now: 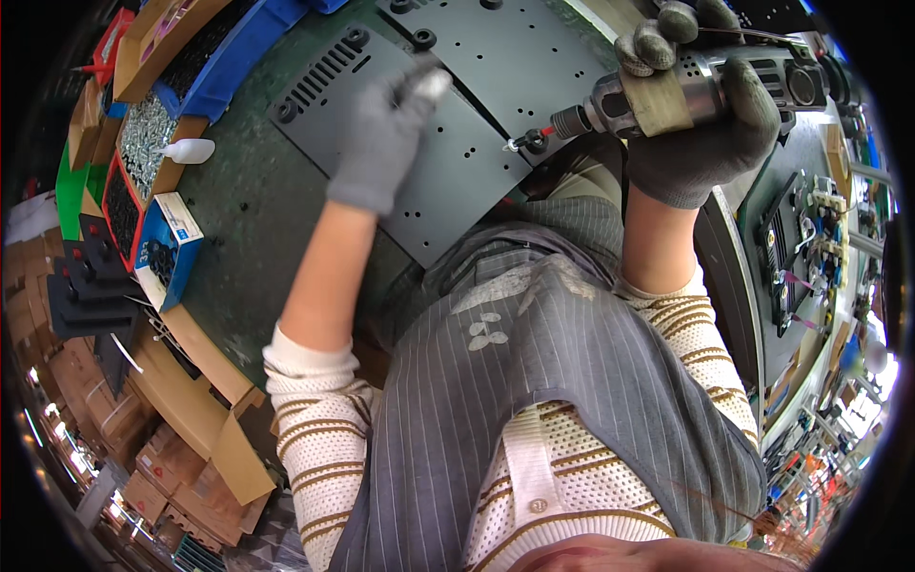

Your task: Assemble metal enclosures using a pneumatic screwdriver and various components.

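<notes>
My right hand (pixel 705 138), in a dark grey glove, is wrapped round a silver power screwdriver (pixel 658 100) with a tan band on its body. Its red-collared bit (pixel 529 140) points left, over a round black rubber foot (pixel 538 143) at the plate's near right corner; whether they touch I cannot tell. Over the flat dark grey metal plate (pixel 457 176) hovers my left hand (pixel 386 138), also gloved. Motion smears its fingers, and a pale patch shows at the tips. The plate has slots, small holes and more rubber feet at its far corners.
A second dark plate (pixel 534 57) lies beyond the first on the green bench (pixel 248 191). Along the left stand a box of small silver screws (pixel 145 138), a white squeeze bottle (pixel 188 151), a blue-and-white carton (pixel 172 243) of black parts and a blue bin (pixel 233 62).
</notes>
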### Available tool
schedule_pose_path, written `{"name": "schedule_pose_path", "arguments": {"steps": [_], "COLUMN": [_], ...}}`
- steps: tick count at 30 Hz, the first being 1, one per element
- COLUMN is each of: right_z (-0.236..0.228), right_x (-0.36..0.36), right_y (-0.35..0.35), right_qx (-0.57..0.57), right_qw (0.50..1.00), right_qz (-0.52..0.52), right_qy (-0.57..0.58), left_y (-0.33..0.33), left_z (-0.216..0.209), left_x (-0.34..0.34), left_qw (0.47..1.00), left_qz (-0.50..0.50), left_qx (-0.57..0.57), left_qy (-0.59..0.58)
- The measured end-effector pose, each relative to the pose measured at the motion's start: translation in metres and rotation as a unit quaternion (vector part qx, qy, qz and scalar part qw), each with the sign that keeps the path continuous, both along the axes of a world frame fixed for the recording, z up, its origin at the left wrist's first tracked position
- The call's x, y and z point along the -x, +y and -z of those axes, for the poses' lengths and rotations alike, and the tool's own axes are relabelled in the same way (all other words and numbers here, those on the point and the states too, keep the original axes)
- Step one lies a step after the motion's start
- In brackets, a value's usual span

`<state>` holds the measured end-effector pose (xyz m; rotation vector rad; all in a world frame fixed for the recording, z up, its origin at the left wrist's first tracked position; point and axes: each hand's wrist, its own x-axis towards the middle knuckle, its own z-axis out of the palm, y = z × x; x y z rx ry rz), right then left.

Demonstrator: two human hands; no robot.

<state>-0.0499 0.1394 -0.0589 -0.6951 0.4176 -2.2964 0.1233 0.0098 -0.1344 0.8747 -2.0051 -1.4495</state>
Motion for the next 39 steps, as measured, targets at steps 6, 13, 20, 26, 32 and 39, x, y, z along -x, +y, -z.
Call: {"name": "schedule_pose_path", "arguments": {"steps": [6, 13, 20, 26, 32, 39], "right_z": [0.004, 0.026, 0.036, 0.029, 0.041, 0.039], "right_x": [-0.013, 0.015, -0.005, -0.022, -0.024, -0.021], "right_y": [-0.024, 0.02, 0.011, 0.0, -0.008, -0.011], "right_qx": [0.3, -0.015, -0.071, -0.266, -0.191, -0.189], "right_qw": [0.895, 0.985, 0.981, 0.94, 0.934, 0.93], "right_qz": [-0.273, -0.096, -0.065, 0.006, -0.099, -0.095], "right_qy": [-0.188, 0.141, 0.169, 0.215, 0.284, 0.3], "left_y": [-0.059, 0.027, 0.071, 0.069, 0.06, 0.019], "left_z": [0.02, -0.003, -0.005, -0.001, -0.001, -0.002], "left_x": [0.028, -0.01, -0.006, -0.005, -0.011, -0.046], "left_qw": [0.933, 0.95, 0.959, 0.943, 0.938, 0.815], "left_qz": [-0.062, 0.037, 0.07, 0.072, 0.075, -0.117], "left_qx": [0.297, 0.239, 0.203, 0.228, 0.256, -0.515], "left_qy": [-0.195, -0.195, -0.185, -0.232, -0.223, 0.236]}}
